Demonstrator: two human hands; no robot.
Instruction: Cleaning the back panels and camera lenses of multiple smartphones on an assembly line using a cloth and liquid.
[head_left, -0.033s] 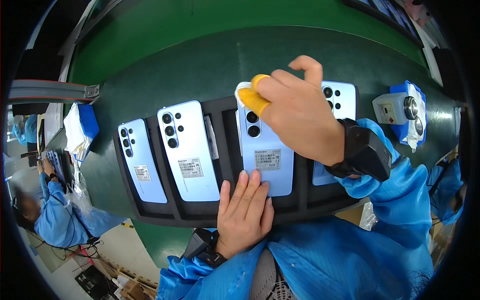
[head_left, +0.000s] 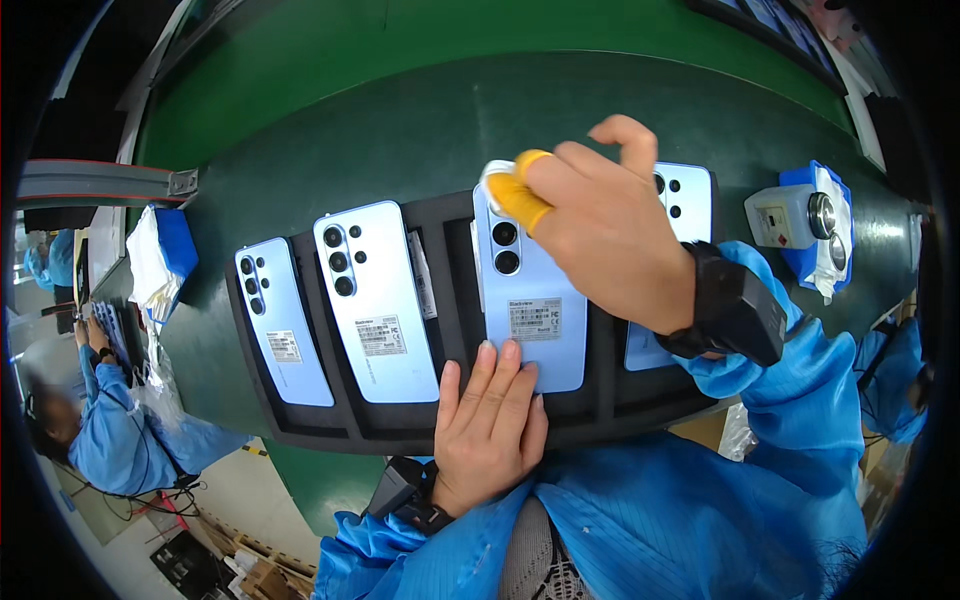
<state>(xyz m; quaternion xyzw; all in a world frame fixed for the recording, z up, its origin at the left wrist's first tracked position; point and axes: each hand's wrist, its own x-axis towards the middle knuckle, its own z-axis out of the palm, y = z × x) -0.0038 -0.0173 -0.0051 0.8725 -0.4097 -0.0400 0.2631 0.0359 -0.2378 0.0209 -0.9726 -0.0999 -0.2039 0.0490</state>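
A light blue phone (head_left: 555, 365) lies back side up in a slot of the black tray (head_left: 345, 432), camera lenses at its far end and a printed label lower down. My left hand (head_left: 487, 430) rests flat on the near end, fingertips on its back. Above the far end, my right hand (head_left: 605, 220) pinches a small white wiping cloth (head_left: 492, 178) against the corner by the lenses. Yellow finger cots (head_left: 520, 205) cover its gripping fingertips; the topmost lens area is hidden. Left of it lie a second phone (head_left: 375, 270) and a third phone (head_left: 285, 310).
Another phone (head_left: 690, 190) sits at the tray's right, partly under my right wrist. On the green table (head_left: 400, 130) are a blue bin with white cloths (head_left: 155, 260) at left and a blue holder with a white bottle (head_left: 785, 218) at right. Co-workers sit at both sides.
My right hand has shifted slightly to the right with the white cloth, baring a bit more of the phone's far left corner. My left hand stays in place.
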